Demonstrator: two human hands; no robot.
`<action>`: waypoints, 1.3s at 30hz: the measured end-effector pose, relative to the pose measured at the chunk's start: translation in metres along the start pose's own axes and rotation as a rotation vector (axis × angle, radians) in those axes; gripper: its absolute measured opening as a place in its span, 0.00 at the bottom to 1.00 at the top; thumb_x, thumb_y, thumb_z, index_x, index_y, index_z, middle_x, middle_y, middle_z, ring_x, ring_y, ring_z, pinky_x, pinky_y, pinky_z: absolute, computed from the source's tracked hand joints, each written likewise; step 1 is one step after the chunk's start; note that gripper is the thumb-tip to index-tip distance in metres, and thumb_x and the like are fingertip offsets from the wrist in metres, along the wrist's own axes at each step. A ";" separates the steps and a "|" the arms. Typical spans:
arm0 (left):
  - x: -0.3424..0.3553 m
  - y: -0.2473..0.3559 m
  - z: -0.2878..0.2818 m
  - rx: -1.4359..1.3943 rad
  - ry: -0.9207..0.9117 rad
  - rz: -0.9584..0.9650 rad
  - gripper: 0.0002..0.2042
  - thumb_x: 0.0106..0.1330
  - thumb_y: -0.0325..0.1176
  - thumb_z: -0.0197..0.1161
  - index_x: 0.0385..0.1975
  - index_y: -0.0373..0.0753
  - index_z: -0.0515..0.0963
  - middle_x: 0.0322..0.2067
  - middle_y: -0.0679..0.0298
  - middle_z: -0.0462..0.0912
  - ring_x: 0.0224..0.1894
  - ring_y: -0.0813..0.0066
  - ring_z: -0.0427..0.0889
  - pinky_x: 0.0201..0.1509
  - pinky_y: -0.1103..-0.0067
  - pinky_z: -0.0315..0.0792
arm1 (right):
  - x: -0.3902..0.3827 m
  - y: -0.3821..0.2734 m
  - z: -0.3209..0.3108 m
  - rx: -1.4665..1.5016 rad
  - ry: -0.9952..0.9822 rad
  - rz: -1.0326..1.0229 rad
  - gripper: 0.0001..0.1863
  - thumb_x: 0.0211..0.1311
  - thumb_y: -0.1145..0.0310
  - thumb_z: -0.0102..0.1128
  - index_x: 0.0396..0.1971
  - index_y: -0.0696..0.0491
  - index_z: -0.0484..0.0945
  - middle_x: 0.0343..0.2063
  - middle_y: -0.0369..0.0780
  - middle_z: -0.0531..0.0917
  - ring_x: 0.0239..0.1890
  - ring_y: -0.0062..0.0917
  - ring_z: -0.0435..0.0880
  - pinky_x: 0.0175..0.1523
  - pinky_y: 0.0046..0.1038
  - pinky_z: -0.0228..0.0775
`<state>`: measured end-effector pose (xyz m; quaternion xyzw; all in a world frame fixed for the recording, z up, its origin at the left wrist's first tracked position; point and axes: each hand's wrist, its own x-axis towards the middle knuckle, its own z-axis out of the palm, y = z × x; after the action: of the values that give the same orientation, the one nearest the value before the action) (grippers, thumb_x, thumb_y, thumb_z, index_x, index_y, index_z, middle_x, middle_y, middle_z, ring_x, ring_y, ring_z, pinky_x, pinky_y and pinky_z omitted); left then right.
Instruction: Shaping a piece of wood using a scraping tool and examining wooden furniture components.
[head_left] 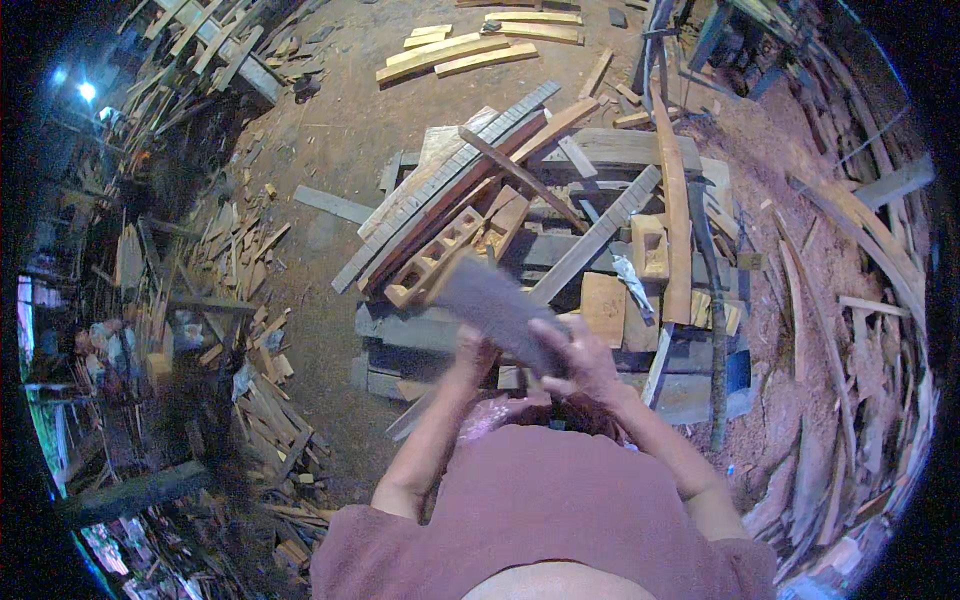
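Note:
A dark grey, thick wooden board (505, 310) is held tilted in front of my body, above the pile, and it is smeared by motion. My right hand (585, 365) grips its near right end, fingers laid over the upper face. My left hand (475, 352) is closed at its lower left edge, with most of its fingers hidden. Just beyond the board lie a wooden piece with square holes cut in it (440, 255) and a carved light block (505, 218). Right of my right hand stands a pale wooden block (603, 308).
Stacked grey planks (420, 325) form a low work surface before me. A long striped beam (450, 180) and a tan plank (673, 220) lie across it. Pale cut strips (460, 55) are on the dirt floor beyond. Wood scraps (270, 425) heap at the left; long slabs (870, 240) line the right.

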<state>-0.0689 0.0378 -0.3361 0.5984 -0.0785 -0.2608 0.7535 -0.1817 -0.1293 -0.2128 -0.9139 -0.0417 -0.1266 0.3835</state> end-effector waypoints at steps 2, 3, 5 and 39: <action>0.009 -0.021 -0.011 0.225 -0.051 0.133 0.17 0.50 0.25 0.64 0.40 0.37 0.69 0.44 0.56 0.71 0.48 0.57 0.72 0.50 0.70 0.68 | -0.016 0.012 -0.002 0.025 0.033 0.179 0.40 0.38 0.66 0.64 0.58 0.37 0.62 0.39 0.44 0.71 0.39 0.39 0.75 0.43 0.36 0.70; 0.013 -0.012 -0.005 0.646 -0.110 0.488 0.19 0.49 0.24 0.64 0.42 0.38 0.69 0.44 0.56 0.72 0.48 0.58 0.72 0.50 0.70 0.69 | -0.025 0.024 -0.002 0.060 0.106 0.304 0.41 0.38 0.66 0.64 0.59 0.38 0.60 0.40 0.45 0.70 0.40 0.39 0.74 0.44 0.36 0.70; 0.015 0.002 0.004 1.063 -0.166 0.841 0.20 0.49 0.22 0.64 0.44 0.39 0.69 0.43 0.56 0.72 0.48 0.60 0.72 0.50 0.71 0.69 | -0.041 0.035 -0.008 0.096 0.176 0.432 0.43 0.37 0.66 0.65 0.60 0.40 0.58 0.40 0.47 0.70 0.42 0.40 0.74 0.46 0.36 0.69; 0.102 0.051 0.088 0.880 -0.313 0.716 0.15 0.44 0.32 0.68 0.29 0.39 0.69 0.26 0.56 0.73 0.32 0.55 0.74 0.35 0.67 0.68 | -0.073 0.048 -0.043 0.220 0.643 0.774 0.40 0.51 0.64 0.59 0.62 0.57 0.51 0.59 0.48 0.61 0.60 0.33 0.60 0.63 0.31 0.49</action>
<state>-0.0041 -0.0801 -0.2839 0.7456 -0.4867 -0.0182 0.4548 -0.2520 -0.1921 -0.2361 -0.7314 0.4067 -0.2450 0.4895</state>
